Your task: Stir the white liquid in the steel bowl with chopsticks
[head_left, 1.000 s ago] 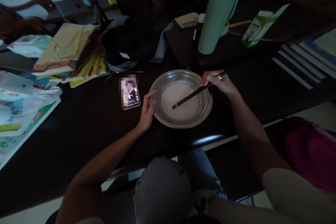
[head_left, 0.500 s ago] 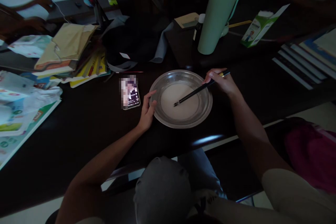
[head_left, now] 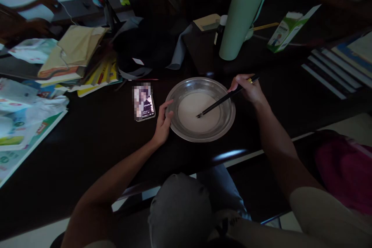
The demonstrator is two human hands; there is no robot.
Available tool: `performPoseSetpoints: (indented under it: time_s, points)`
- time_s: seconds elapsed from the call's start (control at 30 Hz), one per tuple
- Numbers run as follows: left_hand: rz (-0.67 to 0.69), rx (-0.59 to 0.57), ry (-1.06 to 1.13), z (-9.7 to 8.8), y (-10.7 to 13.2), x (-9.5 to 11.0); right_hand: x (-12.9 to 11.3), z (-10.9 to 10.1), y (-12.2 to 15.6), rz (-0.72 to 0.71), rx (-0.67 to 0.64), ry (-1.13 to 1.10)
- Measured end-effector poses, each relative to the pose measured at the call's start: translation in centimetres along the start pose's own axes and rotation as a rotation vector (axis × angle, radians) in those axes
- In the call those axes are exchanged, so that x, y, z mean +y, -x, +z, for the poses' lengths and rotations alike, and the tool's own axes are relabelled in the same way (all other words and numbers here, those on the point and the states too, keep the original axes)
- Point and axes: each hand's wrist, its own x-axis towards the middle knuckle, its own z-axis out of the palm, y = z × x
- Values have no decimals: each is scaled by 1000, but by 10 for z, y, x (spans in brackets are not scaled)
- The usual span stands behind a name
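A wide metal bowl (head_left: 200,138) with cloudy white liquid (head_left: 188,110) in it stands on the dark table. My left hand (head_left: 163,124) grips its left rim, thumb and fingers against the edge. Over the right rim, my right hand (head_left: 247,89) is closed round a pair of black chopsticks (head_left: 219,101) with gold bands near the top. They slant down to the left, held close together, and their tips are at the liquid near the bowl's middle. A lit phone (head_left: 148,108) lies just left of my left hand.
Behind the bowl stand a tall green bottle (head_left: 241,15), a small dark bottle (head_left: 220,33) and a green-white box (head_left: 286,33). Stacked books (head_left: 334,69) lie at the right. Papers and envelopes (head_left: 72,48) pile up at the left, beside a black bag (head_left: 145,46).
My right hand has shifted slightly right, and the chopstick tips have moved a little to the right in the bowl. My left hand and the bowl have stayed put.
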Motion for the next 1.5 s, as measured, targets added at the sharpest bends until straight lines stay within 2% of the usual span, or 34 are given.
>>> performPoseSetpoints:
  time_s: [0.1,0.27,0.5,0.73,0.97,1.17,1.37,1.5]
  points:
    - [4,-2,-13,0,0,0,-1,0,0,1,3,-16]
    - [14,5,-22,0,0,1,-2,6,2,38,-88,3]
    - [26,-2,-42,-1,0,4,-1,-4,-2,0,22,-17]
    - [12,7,-40,-1,0,-1,-3,3,1,45,-95,37]
    - [18,5,-42,-1,0,0,-2,-4,-2,-2,46,25]
    - [10,10,-36,0,-1,1,-2,2,2,41,-101,82]
    - [13,15,-56,0,-1,3,-2,-5,-2,-17,42,57]
    - [10,20,-48,0,-1,3,-2,-2,1,7,-61,8]
